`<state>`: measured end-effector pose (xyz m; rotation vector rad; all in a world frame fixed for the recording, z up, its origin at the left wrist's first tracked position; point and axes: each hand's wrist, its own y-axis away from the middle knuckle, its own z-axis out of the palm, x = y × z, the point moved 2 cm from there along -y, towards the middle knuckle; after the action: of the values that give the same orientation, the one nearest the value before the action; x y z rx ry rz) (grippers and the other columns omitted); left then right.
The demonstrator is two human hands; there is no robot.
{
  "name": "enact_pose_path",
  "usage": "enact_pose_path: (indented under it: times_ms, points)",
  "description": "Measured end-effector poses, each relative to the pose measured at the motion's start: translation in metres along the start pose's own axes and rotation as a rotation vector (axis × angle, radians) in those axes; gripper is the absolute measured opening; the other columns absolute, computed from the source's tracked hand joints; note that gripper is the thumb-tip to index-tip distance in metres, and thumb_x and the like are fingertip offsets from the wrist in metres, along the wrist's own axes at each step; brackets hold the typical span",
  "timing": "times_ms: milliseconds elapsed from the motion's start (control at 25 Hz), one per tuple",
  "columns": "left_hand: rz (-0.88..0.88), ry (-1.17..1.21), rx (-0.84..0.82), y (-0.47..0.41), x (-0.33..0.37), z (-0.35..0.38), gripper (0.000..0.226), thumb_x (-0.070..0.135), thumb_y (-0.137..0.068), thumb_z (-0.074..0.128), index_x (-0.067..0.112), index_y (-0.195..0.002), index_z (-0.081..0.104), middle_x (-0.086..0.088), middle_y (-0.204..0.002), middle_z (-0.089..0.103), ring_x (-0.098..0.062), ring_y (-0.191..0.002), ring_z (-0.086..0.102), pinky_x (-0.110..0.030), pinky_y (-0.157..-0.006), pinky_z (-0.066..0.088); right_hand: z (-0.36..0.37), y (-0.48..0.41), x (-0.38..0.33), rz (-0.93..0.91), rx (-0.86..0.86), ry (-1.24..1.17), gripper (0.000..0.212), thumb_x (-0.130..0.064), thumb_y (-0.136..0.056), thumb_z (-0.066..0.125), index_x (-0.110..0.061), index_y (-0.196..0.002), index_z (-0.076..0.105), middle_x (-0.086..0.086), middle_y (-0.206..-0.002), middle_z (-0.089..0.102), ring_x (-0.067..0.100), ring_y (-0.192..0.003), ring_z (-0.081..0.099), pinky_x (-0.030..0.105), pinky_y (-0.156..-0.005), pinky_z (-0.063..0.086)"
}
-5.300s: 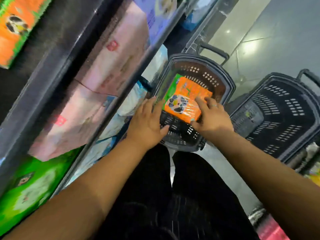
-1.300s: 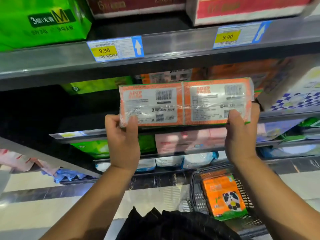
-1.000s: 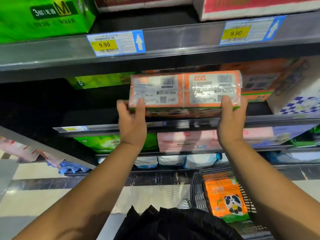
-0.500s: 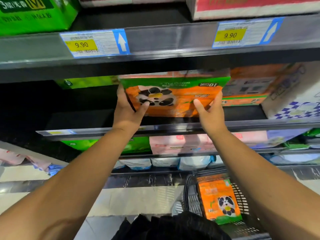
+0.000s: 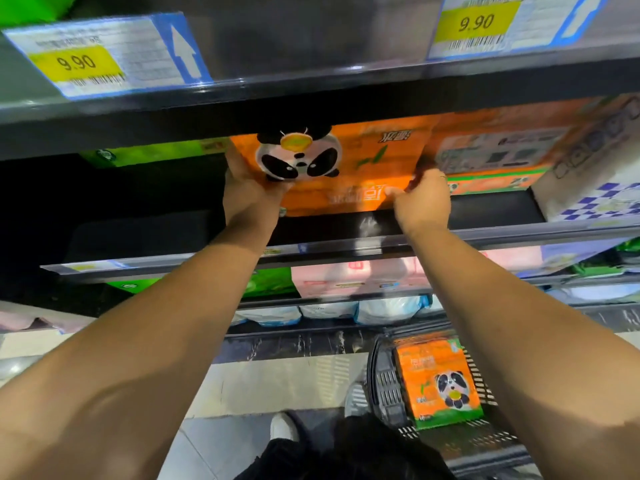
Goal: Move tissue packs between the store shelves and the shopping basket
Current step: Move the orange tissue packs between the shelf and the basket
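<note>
The store shelves (image 5: 311, 88) fill the upper view, and the middle shelf (image 5: 138, 233) has a dark open bay on its left. Tilted in the mouth of that bay is the orange panda tissue pack (image 5: 363, 157). Its lower edge sits on or just above the shelf board and its top is tucked under the shelf above. Just beside it on the right stands a neighbouring orange pack (image 5: 495, 150). Below, on the floor, the shopping basket (image 5: 375, 375) holds a second panda pack (image 5: 440, 382), lying flat.

The left hand (image 5: 247, 192) grips the tilted pack's left edge, thumb on the front below the panda. The right hand (image 5: 422, 199) has curled fingers pinching the lower right corner.

The step looks like shelving, roughly midway with one pack left in the basket. The soft wrapper may snag on the upper shelf's lip. The right corner may jam against the neighbour and push it askew. Released too close to the front rail (image 5: 519, 233), the leaning pack could tip forward and fall towards the basket.
</note>
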<state>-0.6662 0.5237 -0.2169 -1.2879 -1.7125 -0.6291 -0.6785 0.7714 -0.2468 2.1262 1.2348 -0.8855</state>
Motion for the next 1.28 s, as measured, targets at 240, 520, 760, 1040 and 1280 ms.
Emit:
enact_pose_path:
  times_ms: [240,520,760,1040,1280]
  points:
    - [-0.144,0.022,0.054,-0.020,-0.003,0.009,0.049,0.023,-0.082,0.073,0.024,-0.123,0.046,0.007,-0.116,0.056,-0.010,-0.106,0.053,-0.021,-0.083,0.040,0.017,-0.002,-0.001,-0.063,-0.083,0.194,0.032,-0.036,-0.097,0.051,-0.010,-0.081,0.061,0.015,-0.086,0.062,0.039,-0.090,0.058,0.034,-0.072,0.039]
    - [-0.089,-0.192,-0.127,-0.009,-0.012,-0.006,0.092,0.034,-0.077,0.079,0.024,-0.148,0.021,-0.006,-0.143,0.044,-0.027,-0.130,0.045,-0.032,-0.097,0.038,0.021,0.011,0.006,-0.178,-0.196,0.229,0.032,-0.037,-0.091,0.061,-0.010,-0.108,0.058,0.016,-0.112,0.063,0.036,-0.106,0.057,0.041,-0.089,0.047]
    - [0.003,-0.719,-0.300,0.026,-0.015,-0.038,0.076,0.052,-0.080,0.069,0.024,-0.143,0.036,-0.010,-0.143,0.040,-0.034,-0.130,0.040,-0.044,-0.102,0.038,-0.001,0.062,0.007,-0.332,-0.068,0.480,0.050,-0.036,-0.090,0.059,-0.017,-0.136,0.049,0.016,-0.133,0.050,0.041,-0.120,0.045,0.048,-0.095,0.041]
    - [0.740,-0.790,-0.453,0.096,0.004,-0.029,0.074,0.042,-0.078,0.073,0.016,-0.141,0.045,-0.010,-0.142,0.047,-0.033,-0.132,0.040,-0.044,-0.110,0.032,-0.035,0.156,0.032,-0.383,0.081,0.652,0.054,-0.038,-0.078,0.054,-0.015,-0.127,0.057,0.016,-0.128,0.055,0.039,-0.118,0.048,0.049,-0.097,0.039]
    - [1.032,-0.612,-0.678,0.161,0.007,0.021,0.074,0.041,-0.070,0.078,0.013,-0.129,0.044,-0.015,-0.125,0.056,-0.036,-0.113,0.054,-0.047,-0.096,0.047,-0.066,0.229,0.101,-0.139,0.060,0.728,0.063,-0.045,-0.078,0.058,-0.018,-0.135,0.051,0.015,-0.134,0.051,0.038,-0.125,0.045,0.053,-0.102,0.037]
